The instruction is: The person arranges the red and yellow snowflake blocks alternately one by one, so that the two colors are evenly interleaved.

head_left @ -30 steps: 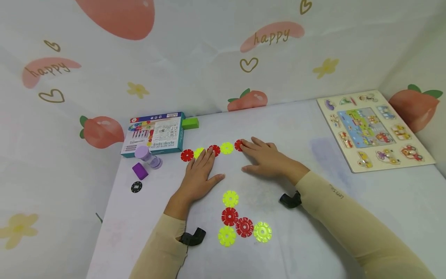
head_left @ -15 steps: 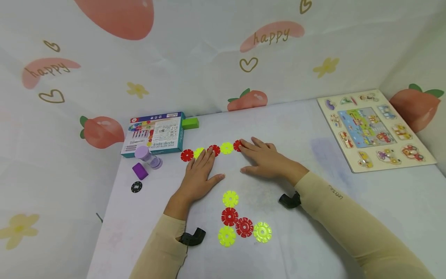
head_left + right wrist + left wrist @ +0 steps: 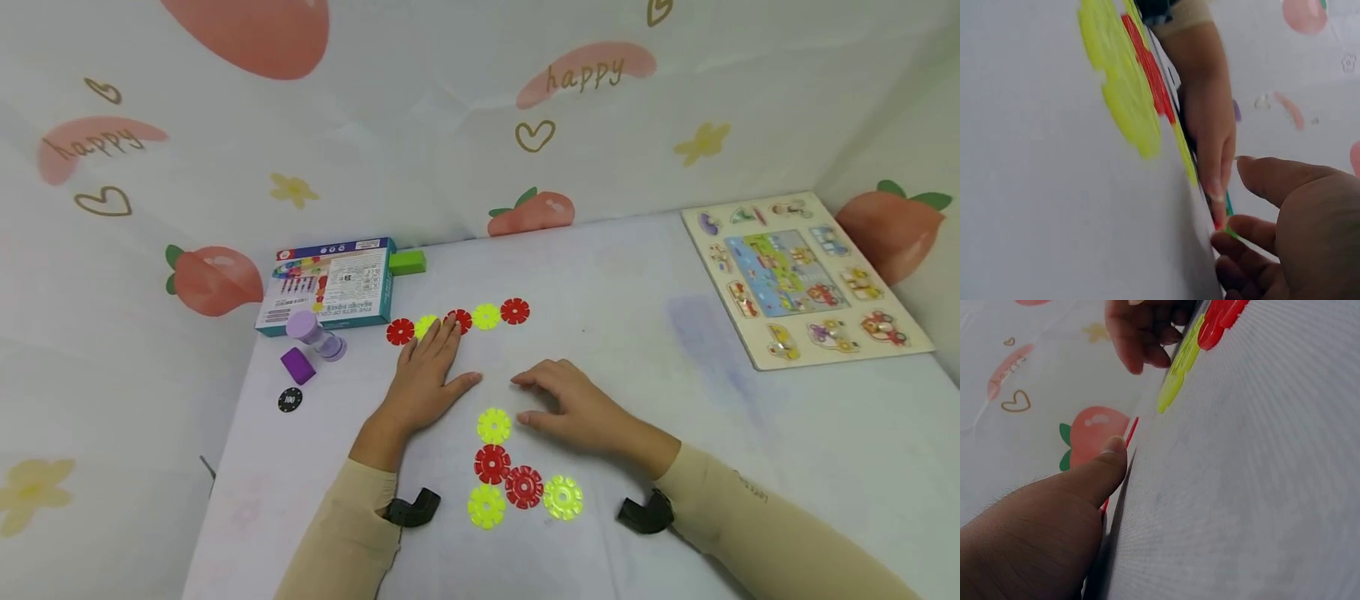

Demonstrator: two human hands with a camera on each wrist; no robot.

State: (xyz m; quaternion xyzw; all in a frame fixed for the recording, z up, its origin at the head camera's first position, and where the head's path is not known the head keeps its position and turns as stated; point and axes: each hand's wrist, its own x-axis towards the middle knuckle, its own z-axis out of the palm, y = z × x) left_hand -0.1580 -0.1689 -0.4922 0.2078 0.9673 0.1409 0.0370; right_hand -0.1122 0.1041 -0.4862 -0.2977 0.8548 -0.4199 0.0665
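In the head view, my left hand (image 3: 423,383) lies flat, its fingertips on the row of slotted plastic discs. That row shows a red disc (image 3: 401,331), a partly covered yellow disc (image 3: 425,325), a partly covered red disc (image 3: 462,320), a yellow disc (image 3: 486,316) and a red disc (image 3: 514,311). My right hand (image 3: 581,408) is nearer me, fingers loosely bent and holding nothing, just right of a yellow disc (image 3: 493,426). Below that disc come a red disc (image 3: 492,464), a yellow disc (image 3: 487,507), another red disc (image 3: 523,487) and another yellow disc (image 3: 562,497).
At the back left are a toy box (image 3: 330,287), a green block (image 3: 408,262), a purple sand timer (image 3: 317,336), a purple block (image 3: 297,365) and a black chip (image 3: 290,400). A wooden puzzle board (image 3: 806,333) lies at the right, near the cloth wall.
My right hand has left the red disc at the row's right end and moved toward me, its fingers now more bent. That disc is fully uncovered. My left hand stays in place.
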